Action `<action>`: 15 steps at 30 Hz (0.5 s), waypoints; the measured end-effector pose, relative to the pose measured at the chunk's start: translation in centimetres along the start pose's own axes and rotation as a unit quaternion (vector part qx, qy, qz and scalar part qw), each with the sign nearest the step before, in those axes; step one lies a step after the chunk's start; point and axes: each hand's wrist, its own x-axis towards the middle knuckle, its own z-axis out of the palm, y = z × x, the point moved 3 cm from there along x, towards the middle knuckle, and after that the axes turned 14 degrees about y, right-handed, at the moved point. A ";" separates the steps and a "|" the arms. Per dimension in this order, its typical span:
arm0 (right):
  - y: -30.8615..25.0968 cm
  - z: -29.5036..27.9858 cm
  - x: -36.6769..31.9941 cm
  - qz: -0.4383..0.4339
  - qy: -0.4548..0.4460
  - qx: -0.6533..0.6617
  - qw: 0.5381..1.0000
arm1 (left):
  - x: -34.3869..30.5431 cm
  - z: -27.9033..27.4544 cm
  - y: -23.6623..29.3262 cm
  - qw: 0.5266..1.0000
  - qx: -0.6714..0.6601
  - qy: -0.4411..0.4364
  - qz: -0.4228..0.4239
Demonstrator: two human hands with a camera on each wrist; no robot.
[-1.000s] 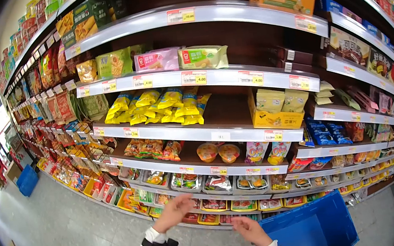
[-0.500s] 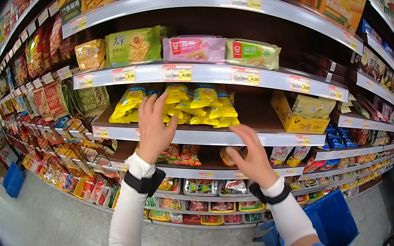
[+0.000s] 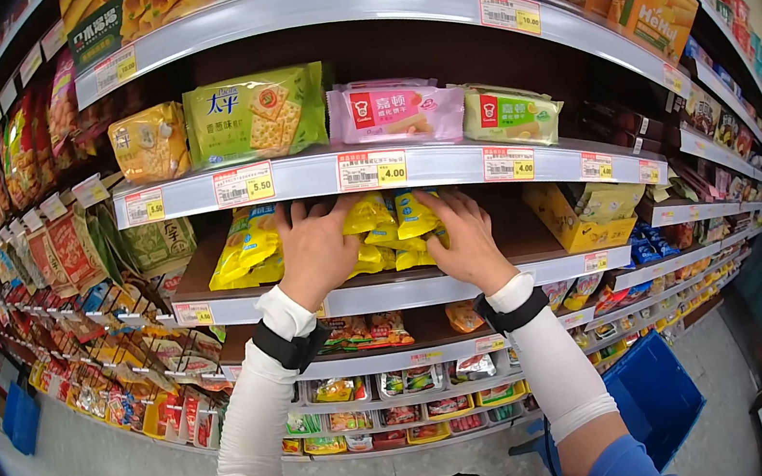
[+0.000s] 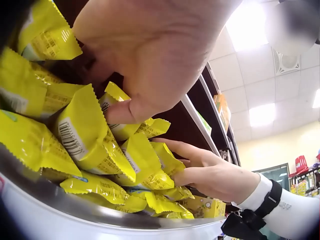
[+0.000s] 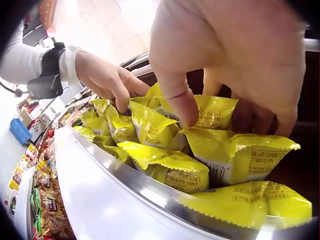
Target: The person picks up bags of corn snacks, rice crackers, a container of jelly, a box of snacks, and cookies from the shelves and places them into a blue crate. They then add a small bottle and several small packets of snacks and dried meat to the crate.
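Nearest, white sleeves [image 3: 249, 422] with black wrist straps [image 3: 287, 347] rise from a blue top, and a blue basket [image 3: 658, 394] stands on the floor just to the right of the person. Both hands reach into a heap of yellow packets [image 3: 387, 223] lying on the middle shelf [image 3: 408, 289], behind its silver rim. The right hand [image 3: 467, 238] pinches one of the yellow packets, thumb in front and fingers behind. The left hand [image 3: 309, 248] lies on the heap with its thumb against a packet; whether its fingers close round one cannot be told. On the shelf above lie a green cracker pack [image 3: 257, 114] and a pink biscuit pack [image 3: 397, 111].
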 end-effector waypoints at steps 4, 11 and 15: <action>-0.5 0.1 0.0 0.003 0.034 0.004 0.999 | 0.3 0.1 0.4 0.999 -0.031 0.000 0.023; -2.7 -1.8 -2.0 0.024 0.094 0.062 0.993 | -0.3 -2.3 2.8 0.974 -0.225 -0.015 -0.008; -4.2 -4.4 -4.7 0.086 0.138 0.175 0.971 | -2.5 -4.9 4.8 0.953 -0.302 -0.016 -0.036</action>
